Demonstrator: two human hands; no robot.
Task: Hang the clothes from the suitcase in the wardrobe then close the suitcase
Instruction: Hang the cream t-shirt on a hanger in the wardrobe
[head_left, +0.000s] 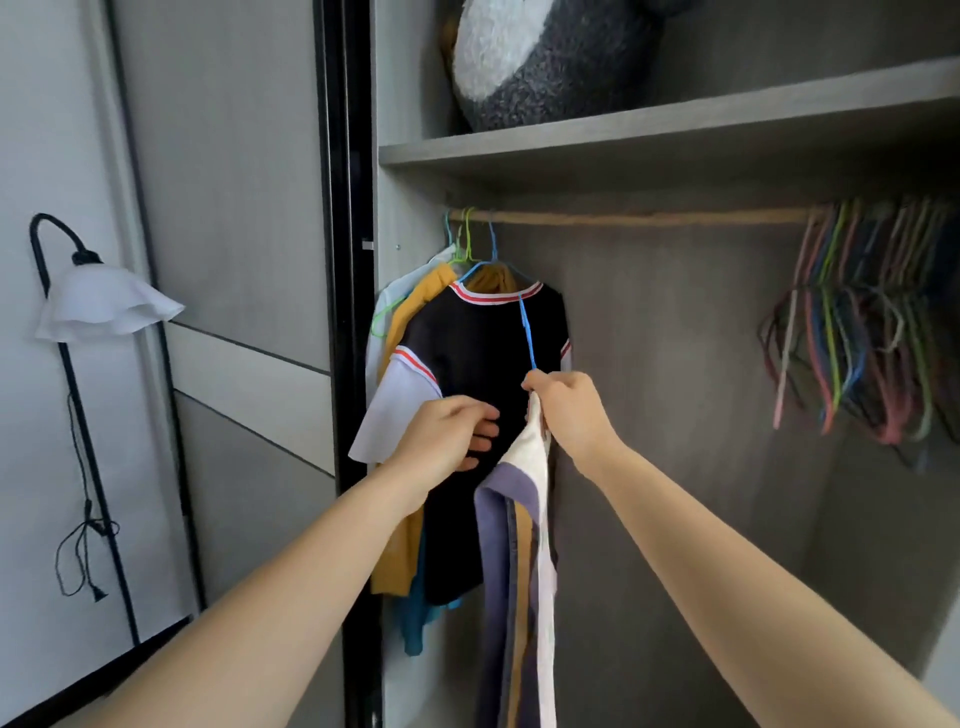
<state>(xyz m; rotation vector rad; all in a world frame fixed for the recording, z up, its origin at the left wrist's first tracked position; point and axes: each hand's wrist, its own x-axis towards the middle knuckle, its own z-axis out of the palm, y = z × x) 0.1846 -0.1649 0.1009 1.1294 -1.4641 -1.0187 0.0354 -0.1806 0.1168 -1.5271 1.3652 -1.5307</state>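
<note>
Right hand (569, 410) is clenched round a blue hanger (525, 332) and the top of a striped garment (511, 551), which dangles near me, below the left end of the rail (623, 217). I see the left hand (447, 436) with fingers curled into the hung black shirt (467, 343).

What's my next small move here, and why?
Probably raise the right hand to hook the blue hanger onto the wooden rail right of the black jersey. That hand grips the hanger with the striped garment hanging below; the left hand holds the jersey, and the rail there is bare.
</note>
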